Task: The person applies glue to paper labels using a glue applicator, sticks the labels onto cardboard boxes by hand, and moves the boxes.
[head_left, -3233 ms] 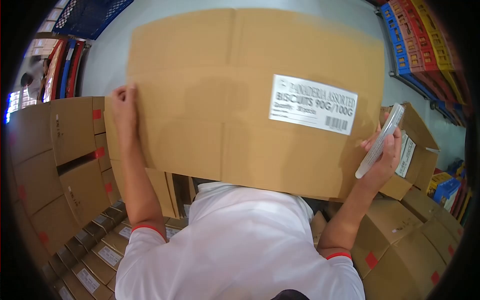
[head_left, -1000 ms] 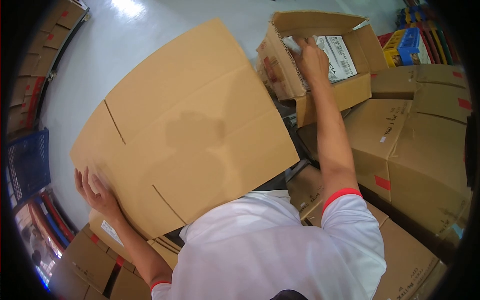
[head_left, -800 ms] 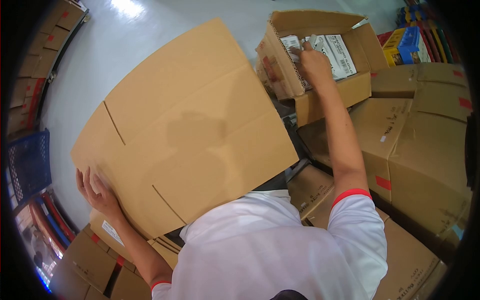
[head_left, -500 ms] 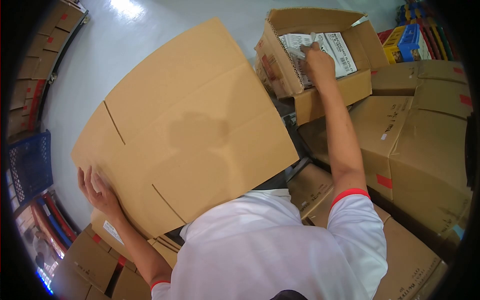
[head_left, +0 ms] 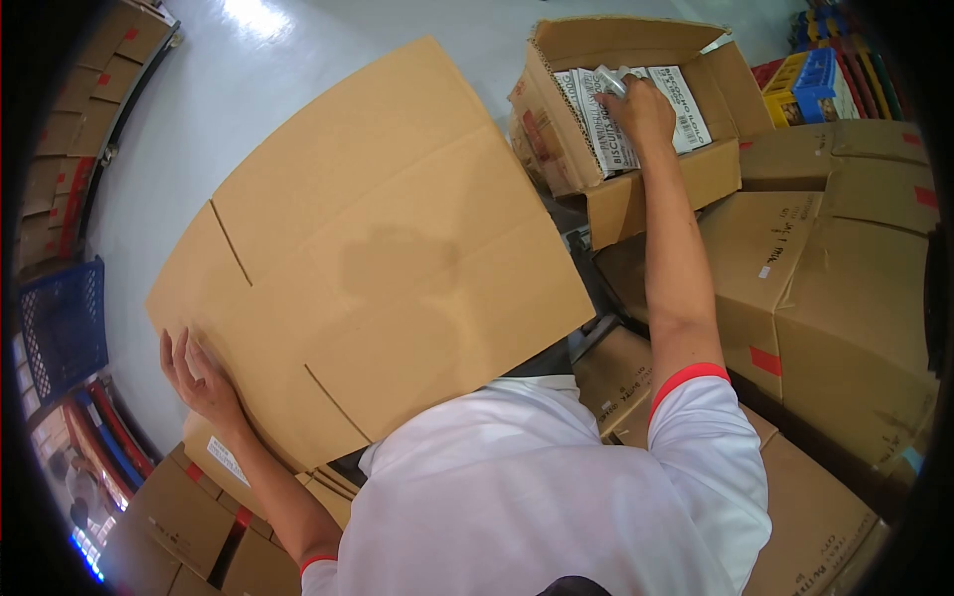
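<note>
A large flat sheet of cardboard (head_left: 378, 238) with cut slots lies in front of my body. At its left edge is my left hand (head_left: 204, 382), fingers apart and holding nothing. My right hand (head_left: 648, 111) reaches into an open carton (head_left: 556, 149) at the upper right. Its fingers are closed around a clear, whitish tube-like item (head_left: 612, 81), partly hidden by the hand; I cannot tell its exact kind. Under that hand lie several white printed labels (head_left: 686, 104) in stacks, with black lettering and barcodes.
Closed cartons (head_left: 755, 248) with red tape marks stand along the right, and more cartons (head_left: 179, 517) sit at the lower left. A blue plastic crate (head_left: 65, 323) is at the left, near stacked boxes (head_left: 94, 74). Yellow and blue crates (head_left: 803, 84) stand at the upper right.
My right hand has shifted slightly right and up inside the carton with the tube-like item, uncovering more of the left label stack. My left hand stays about where it was.
</note>
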The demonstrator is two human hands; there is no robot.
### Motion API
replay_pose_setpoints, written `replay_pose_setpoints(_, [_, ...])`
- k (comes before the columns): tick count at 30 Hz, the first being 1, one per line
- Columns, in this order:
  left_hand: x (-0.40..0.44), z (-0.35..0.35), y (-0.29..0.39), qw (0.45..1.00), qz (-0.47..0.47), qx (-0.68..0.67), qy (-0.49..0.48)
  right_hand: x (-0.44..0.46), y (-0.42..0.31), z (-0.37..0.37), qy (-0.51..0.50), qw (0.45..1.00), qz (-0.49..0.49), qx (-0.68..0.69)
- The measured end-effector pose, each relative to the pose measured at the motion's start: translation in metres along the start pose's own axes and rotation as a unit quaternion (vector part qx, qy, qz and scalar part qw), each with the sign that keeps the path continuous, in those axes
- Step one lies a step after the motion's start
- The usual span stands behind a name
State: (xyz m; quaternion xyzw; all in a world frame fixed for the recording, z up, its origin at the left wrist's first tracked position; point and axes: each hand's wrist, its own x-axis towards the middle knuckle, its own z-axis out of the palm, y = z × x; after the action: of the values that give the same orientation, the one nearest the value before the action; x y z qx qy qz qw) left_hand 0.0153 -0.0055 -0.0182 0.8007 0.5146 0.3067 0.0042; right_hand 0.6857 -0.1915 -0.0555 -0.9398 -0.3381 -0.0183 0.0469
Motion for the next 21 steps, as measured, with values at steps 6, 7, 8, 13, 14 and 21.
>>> replay_pose_setpoints(6, [0.000,0.001,0.003,1.000,-0.014,-0.006,-0.002,-0.001,-0.010,-0.012,-0.035,0.997,0.059,0.029])
replay_pose_setpoints(7, [0.000,0.000,0.003,1.000,-0.015,-0.001,-0.004,-0.001,-0.011,-0.015,-0.037,0.995,0.078,0.047])
replay_pose_setpoints(8, [0.000,0.000,0.004,1.000,-0.015,0.004,-0.006,-0.001,-0.010,-0.015,-0.037,0.995,0.078,0.047])
replay_pose_setpoints(13, [0.000,0.002,0.003,1.000,-0.016,-0.003,-0.006,0.007,0.002,-0.008,-0.038,0.995,0.070,0.063])
replay_pose_setpoints(14, [-0.001,0.002,0.002,1.000,-0.017,-0.008,-0.005,0.008,0.005,-0.006,-0.038,0.995,0.070,0.064])
replay_pose_setpoints(21, [-0.001,0.001,0.001,1.000,-0.009,-0.010,-0.005,0.011,0.016,0.009,0.060,0.987,0.039,0.141])
